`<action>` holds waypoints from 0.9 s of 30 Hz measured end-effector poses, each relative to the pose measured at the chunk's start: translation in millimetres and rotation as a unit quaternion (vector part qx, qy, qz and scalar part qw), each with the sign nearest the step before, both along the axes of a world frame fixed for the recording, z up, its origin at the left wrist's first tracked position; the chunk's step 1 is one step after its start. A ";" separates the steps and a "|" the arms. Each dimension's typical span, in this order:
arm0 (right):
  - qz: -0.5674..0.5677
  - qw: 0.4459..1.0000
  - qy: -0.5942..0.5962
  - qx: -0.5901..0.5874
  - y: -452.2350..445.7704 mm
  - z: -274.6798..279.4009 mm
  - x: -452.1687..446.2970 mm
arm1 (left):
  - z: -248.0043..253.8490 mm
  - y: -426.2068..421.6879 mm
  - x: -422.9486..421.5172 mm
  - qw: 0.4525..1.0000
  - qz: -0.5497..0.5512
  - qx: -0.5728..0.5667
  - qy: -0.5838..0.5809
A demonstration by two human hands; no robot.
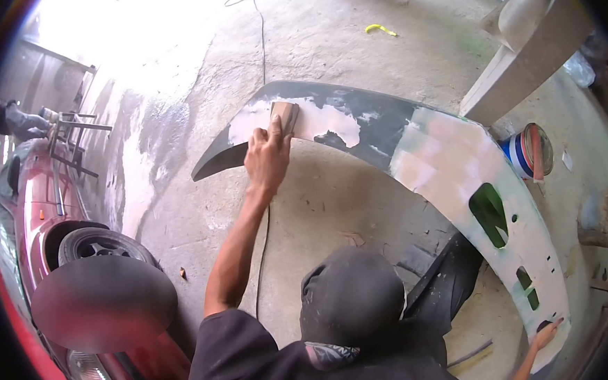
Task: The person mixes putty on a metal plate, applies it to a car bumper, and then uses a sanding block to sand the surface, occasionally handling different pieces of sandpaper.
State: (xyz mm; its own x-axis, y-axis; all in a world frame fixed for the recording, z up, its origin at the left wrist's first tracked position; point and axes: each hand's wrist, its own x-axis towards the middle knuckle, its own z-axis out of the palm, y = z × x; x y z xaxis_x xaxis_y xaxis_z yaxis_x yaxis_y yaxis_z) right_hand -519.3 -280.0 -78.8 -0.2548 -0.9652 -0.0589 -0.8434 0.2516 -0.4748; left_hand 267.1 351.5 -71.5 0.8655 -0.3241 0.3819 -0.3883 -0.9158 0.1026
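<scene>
While your left hand (267,157) holds the brown block (286,116) against the panel (448,150), your right hand (548,332) meets its edge — finger spread unclear.

We look through one head view — from above and just behind the dark head covering (353,295), facing forward and steeply down. The covering and shoulders (315,370) are close, the curved panel (448,155) farther below — all bent wide inside a dark rounded border.

Well below the fingers (274,130) of the left hand (267,161): a short-sleeved dark shirt (233,340), black head covering (352,291), patterned grey-and-white neck cloth (333,353), dark speckled trousers (452,275).
</scene>
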 end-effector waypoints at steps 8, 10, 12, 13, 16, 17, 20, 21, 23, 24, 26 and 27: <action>0.004 0.997 -0.006 -0.075 13.0 3.5 23.3 | 11.8 32.7 52.0 0.993 0.115 -0.009 0.032; -0.006 0.998 -0.030 -0.058 8.1 -1.0 9.0 | 5.3 16.6 -2.4 0.998 0.056 -0.015 0.022; 0.003 0.998 -0.013 -0.060 -6.7 -17.4 -16.5 | -1.8 33.4 6.2 0.999 0.025 0.013 -0.019; 0.000 0.999 0.009 -0.050 -9.6 -13.3 -10.8 | -7.6 45.3 28.5 0.997 0.058 0.028 -0.031; -0.005 0.997 0.036 -0.070 6.3 -0.4 6.0 | -0.4 64.0 83.2 0.984 0.174 -0.020 0.035; -0.001 0.996 0.037 -0.082 6.1 1.3 12.4 | -0.8 61.0 77.9 0.978 0.189 -0.043 0.074; -0.027 0.997 0.017 -0.069 -11.0 -13.8 -17.5 | 0.4 28.4 4.6 0.995 0.093 -0.029 0.034; -0.016 0.997 0.037 -0.064 -5.8 -17.7 -18.7 | -2.6 28.8 -7.9 0.998 0.053 -0.018 0.013; 0.014 0.995 0.084 -0.059 -8.7 -15.2 -18.7 | -0.5 43.1 18.3 0.994 0.103 -0.006 0.017; 0.033 0.992 0.107 -0.057 -15.9 -10.3 -17.6 | 1.5 52.1 35.8 0.991 0.131 -0.001 0.020; -0.006 0.994 0.097 -0.058 -10.8 -6.3 -11.3 | 9.2 54.8 53.0 0.977 0.197 -0.030 0.073; -0.025 0.994 0.088 -0.057 -9.0 -7.8 -5.5 | 9.2 50.4 50.6 0.976 0.203 -0.032 0.069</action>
